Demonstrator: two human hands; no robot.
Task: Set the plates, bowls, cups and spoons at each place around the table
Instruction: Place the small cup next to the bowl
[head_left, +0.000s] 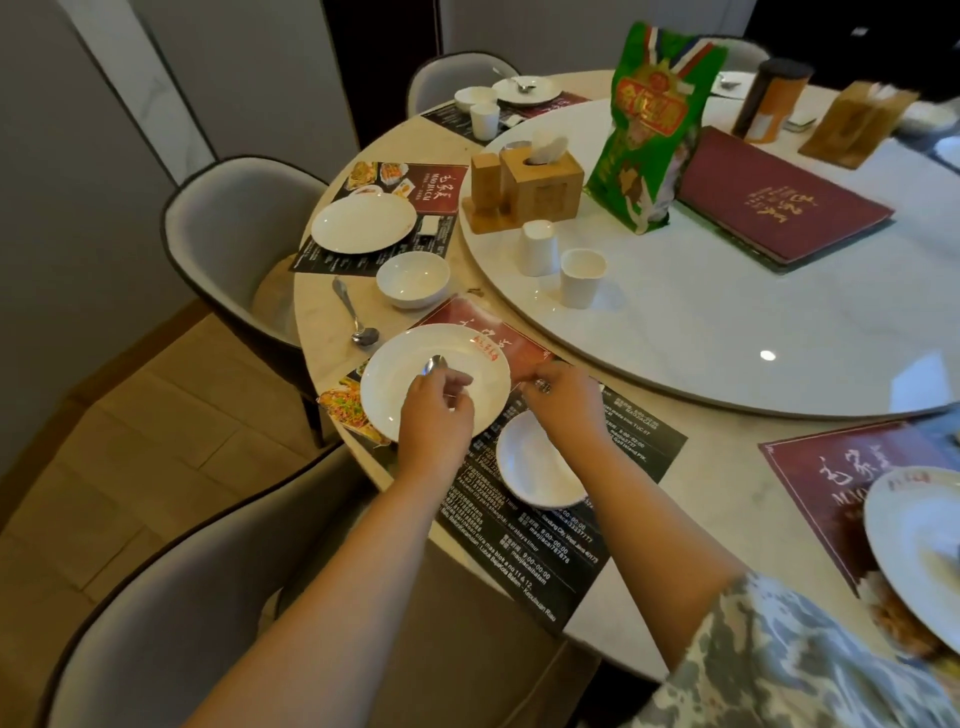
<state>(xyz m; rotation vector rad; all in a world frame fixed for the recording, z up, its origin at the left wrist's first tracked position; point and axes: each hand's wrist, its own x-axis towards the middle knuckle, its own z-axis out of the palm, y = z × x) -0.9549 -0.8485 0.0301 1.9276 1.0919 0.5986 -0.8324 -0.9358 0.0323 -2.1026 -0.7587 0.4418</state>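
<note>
My left hand holds a metal spoon by its handle over a white plate on the near placemat. My right hand has its fingers bent down onto the mat just right of the plate's rim; whether they pinch anything does not show. A white bowl sits below that hand. At the place to the left lie a plate, a bowl and a second spoon. Two white cups stand on the turntable, one upside down and one upright.
The glass turntable carries a wooden tissue box, a green bag and a red menu. A far place has a plate, bowl and cup. Another plate is at right. Grey chairs ring the table.
</note>
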